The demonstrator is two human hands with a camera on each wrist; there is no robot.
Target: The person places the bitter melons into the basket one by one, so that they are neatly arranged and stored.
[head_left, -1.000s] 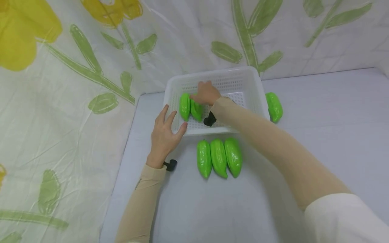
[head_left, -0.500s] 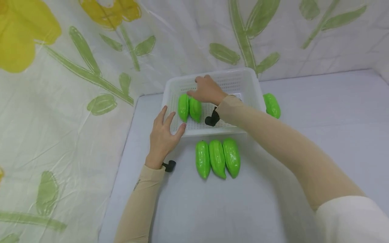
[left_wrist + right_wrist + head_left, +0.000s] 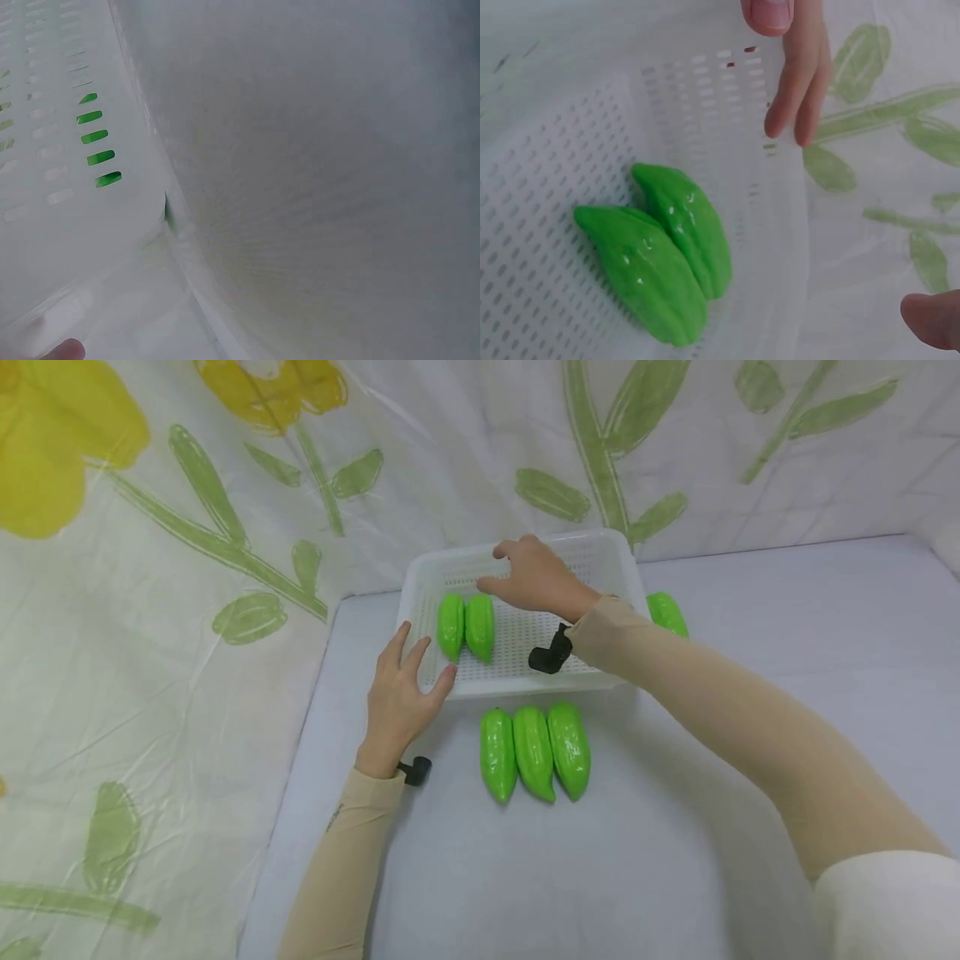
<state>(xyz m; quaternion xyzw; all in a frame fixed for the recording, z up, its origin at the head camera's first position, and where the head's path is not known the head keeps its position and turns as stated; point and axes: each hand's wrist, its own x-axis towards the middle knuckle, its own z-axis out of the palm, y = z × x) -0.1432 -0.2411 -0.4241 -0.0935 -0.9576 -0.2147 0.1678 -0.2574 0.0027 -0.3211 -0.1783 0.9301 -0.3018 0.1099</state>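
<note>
In the head view, a white perforated basket (image 3: 525,685) stands at the back of the table. Two glossy green elongated fruits (image 3: 480,628) lie side by side at its left end; the right wrist view shows them on the mesh floor. My right hand (image 3: 534,575) hovers over the basket, fingers spread and holding nothing. My left hand (image 3: 401,706) is at the basket's front left corner, fingers relaxed and apart; its fingers (image 3: 802,82) show at the rim in the right wrist view. Three more green fruits (image 3: 534,753) lie in a row in front of the basket.
Another green fruit (image 3: 667,613) lies right of the basket, partly hidden by the right arm. A flower-patterned sheet (image 3: 465,452) hangs behind and to the left of the pale grey table (image 3: 570,877).
My right hand has drawn back up and right from the two green fruits in the basket, which now show fully. My left hand has stayed in place.
</note>
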